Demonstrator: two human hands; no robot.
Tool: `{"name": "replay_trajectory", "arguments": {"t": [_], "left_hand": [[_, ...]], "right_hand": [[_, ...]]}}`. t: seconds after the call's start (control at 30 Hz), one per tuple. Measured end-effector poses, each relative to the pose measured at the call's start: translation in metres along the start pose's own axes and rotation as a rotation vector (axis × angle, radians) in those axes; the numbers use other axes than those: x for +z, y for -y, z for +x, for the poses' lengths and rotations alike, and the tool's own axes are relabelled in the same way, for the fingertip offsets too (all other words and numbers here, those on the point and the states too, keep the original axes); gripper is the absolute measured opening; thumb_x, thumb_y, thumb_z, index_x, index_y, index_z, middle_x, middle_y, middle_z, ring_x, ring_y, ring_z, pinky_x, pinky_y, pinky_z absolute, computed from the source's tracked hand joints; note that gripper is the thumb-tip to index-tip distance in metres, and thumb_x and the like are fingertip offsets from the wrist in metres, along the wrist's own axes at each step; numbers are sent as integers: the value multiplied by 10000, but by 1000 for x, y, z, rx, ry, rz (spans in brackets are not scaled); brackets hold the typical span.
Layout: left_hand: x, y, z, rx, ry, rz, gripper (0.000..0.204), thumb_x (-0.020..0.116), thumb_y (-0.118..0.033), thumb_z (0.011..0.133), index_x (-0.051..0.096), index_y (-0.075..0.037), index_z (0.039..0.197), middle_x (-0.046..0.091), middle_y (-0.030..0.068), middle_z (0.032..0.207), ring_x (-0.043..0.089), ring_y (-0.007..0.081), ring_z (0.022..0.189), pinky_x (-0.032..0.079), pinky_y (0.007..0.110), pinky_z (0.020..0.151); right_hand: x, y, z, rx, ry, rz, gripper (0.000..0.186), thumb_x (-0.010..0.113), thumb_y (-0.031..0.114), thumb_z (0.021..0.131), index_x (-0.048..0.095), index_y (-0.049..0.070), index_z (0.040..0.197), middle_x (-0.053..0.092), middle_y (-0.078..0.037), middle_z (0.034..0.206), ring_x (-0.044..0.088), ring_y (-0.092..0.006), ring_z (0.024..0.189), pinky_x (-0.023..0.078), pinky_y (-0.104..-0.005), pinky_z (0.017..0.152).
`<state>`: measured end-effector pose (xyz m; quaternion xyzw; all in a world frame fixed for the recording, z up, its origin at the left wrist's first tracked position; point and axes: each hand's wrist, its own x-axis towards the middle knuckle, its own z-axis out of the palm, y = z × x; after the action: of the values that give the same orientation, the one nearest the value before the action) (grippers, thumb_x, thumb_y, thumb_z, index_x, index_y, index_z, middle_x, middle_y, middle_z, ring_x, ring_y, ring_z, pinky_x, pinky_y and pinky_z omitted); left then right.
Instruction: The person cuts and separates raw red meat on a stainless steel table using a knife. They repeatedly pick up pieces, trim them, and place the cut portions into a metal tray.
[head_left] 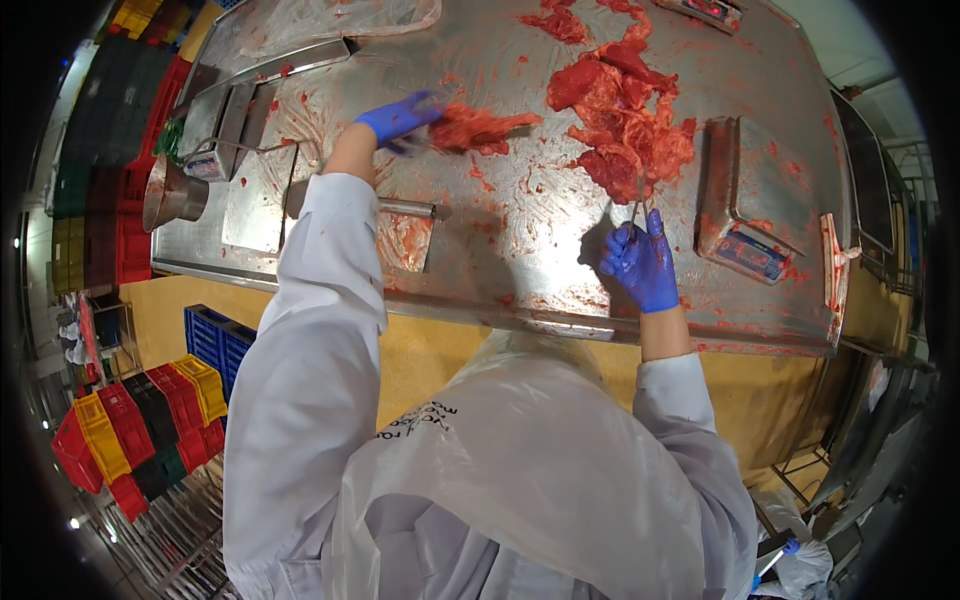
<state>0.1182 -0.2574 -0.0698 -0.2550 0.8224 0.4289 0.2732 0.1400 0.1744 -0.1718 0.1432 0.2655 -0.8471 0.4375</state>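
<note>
Apron — right hand grips tool near scale; left hand at meat, hold unclear.

I can pass over the table's near middle; meat blocks the way far and right, a metal scale farther right.

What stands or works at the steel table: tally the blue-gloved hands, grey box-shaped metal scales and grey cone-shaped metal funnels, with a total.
Blue-gloved hands: 2
Grey box-shaped metal scales: 3
Grey cone-shaped metal funnel: 1
Total: 6
</note>
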Motion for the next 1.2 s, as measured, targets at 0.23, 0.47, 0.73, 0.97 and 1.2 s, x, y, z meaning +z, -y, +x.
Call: {"name": "replay_trajectory", "arguments": {"t": [0.23,0.47,0.73,0.97,1.2], "left_hand": [[-4,90,87,-4,-410,170,601,531,-436,873,378,-208,1408,374,89,1459,422,300,1275,418,490,951],[164,3,61,506,-553,672,507,590,-437,842,520,-103,1217,529,192,1211,520,380,1119,440,446,937],[89,8,-9,370,391,-345,262,637,-105,766,643,-78,1027,644,43,902,581,111,813,491,268,735],[-117,-91,18,500,174,-231,197,641,-161,823,619,-105,1011,651,59,870,625,131,726,542,297,571],[-244,-143,107,595,-427,-162,682,625,-401,859,312,-179,1423,460,81,1331,519,246,1166,482,438,888]], "right_hand": [[22,-12,-11,23,35,133,541,477,560,908,619,58,761,486,-70,684,440,-217,628,356,-333,542],[14,-25,22,97,138,128,576,420,582,922,632,67,775,541,-105,731,478,-240,607,401,-375,556],[8,-9,7,-50,-111,60,533,419,580,926,603,94,806,530,-68,721,496,-236,645,405,-381,568],[1,0,-18,-137,-146,40,519,415,568,934,600,97,818,526,-55,714,501,-217,628,421,-365,562],[-13,-10,-37,-160,-191,-6,504,394,588,936,551,134,783,495,-34,691,473,-179,597,406,-313,530]]}}
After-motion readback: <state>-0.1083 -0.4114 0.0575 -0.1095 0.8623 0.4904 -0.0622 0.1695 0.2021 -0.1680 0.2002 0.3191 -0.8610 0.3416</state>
